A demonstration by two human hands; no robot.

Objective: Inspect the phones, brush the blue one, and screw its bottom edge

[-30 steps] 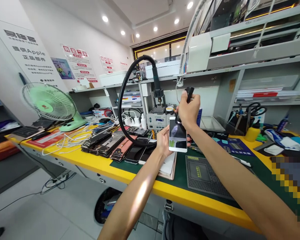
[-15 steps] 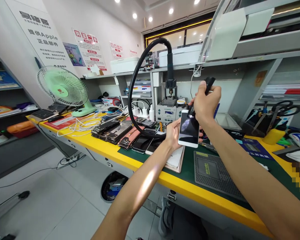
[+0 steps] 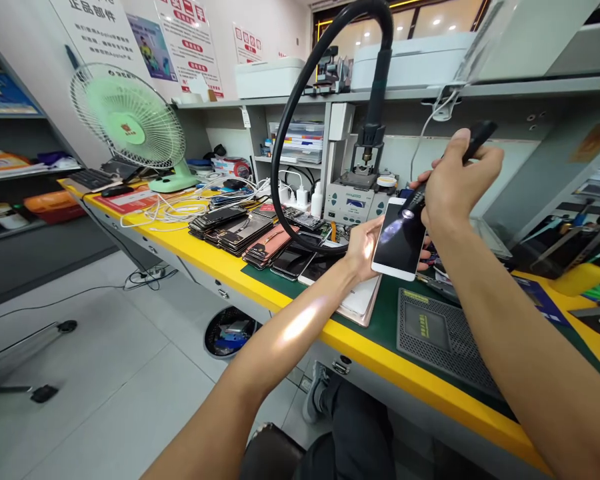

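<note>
White-framed, flat rectangular phone with a dark glass screen (image 3: 401, 240): held up above the bench, screen toward the wearer, clear of the surface. Long axis runs away from the body, top end leaning a little right.

Left hand (image 3: 364, 248) nearest: wrapped around the phone's left side and back, fingertips showing past the right edge.

Right hand (image 3: 457, 183) higher, to the upper right of the phone, closed around a black cylindrical torch (image 3: 416, 200). Torch slants down and left, lit head at the screen's upper right; touching or just above, cannot tell. Pale glare on the glass, bright patch on the left forearm (image 3: 303, 323).

Below: white flat slab with a pinkish rim (image 3: 363, 300), on a dark green mat (image 3: 386, 317). Right of it, dark grey perforated flat panel (image 3: 423, 327). Yellow-edged workbench (image 3: 360, 341) under all.

Left of the hands: thick black hose (image 3: 280, 133) looping close by, stacked dark screen panels (image 3: 245, 233). Farther left, pale green desk fan (image 3: 127, 127). Behind, grey box-shaped control unit (image 3: 353, 203) below a shelf.

On the tiled floor, black round bin (image 3: 230, 333).
</note>
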